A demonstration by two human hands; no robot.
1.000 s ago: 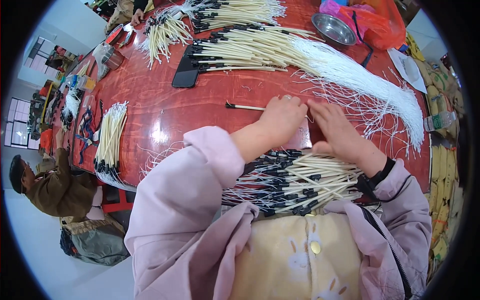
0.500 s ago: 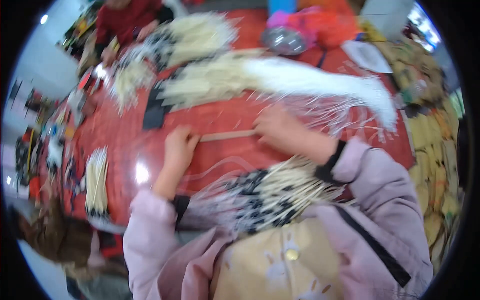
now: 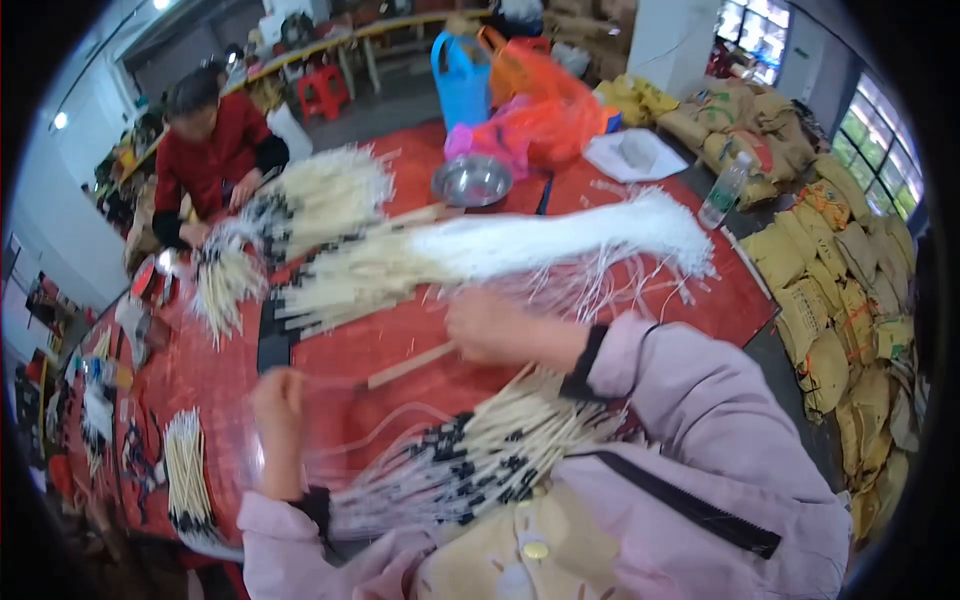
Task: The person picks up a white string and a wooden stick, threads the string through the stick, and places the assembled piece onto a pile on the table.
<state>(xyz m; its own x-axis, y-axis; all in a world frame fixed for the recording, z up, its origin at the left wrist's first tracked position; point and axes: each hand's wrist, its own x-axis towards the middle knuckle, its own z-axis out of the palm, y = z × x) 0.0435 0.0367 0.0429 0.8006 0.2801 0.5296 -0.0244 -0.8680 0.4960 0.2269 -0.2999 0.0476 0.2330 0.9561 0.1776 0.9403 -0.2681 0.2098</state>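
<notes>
My right hand [image 3: 490, 328] is closed round one end of a thin cream stick [image 3: 410, 365], which slants down to the left over the red tabletop [image 3: 400, 318]. My left hand [image 3: 278, 400], smeared by motion, is apart from the stick with its fingers pinched together. A faint white string [image 3: 325, 383] seems to run from the stick's free end to those fingers. Between my forearms, close to my body, lies a heap of similar cream sticks [image 3: 510, 425] with black ends and white strings trailing left.
Beyond my hands lie a long white bundle of strings [image 3: 560, 235] and cream sticks [image 3: 350, 285]. A metal bowl [image 3: 472, 182], plastic bags [image 3: 550, 105] and a bottle [image 3: 725, 190] stand farther back. A co-worker [image 3: 215, 150] handles sticks at far left. Stacked sacks [image 3: 830, 330] line the right.
My left hand has let go of the stick's left end and moved down and left. The stick now slants, held by my right hand alone. The view has shifted, showing more of the room.
</notes>
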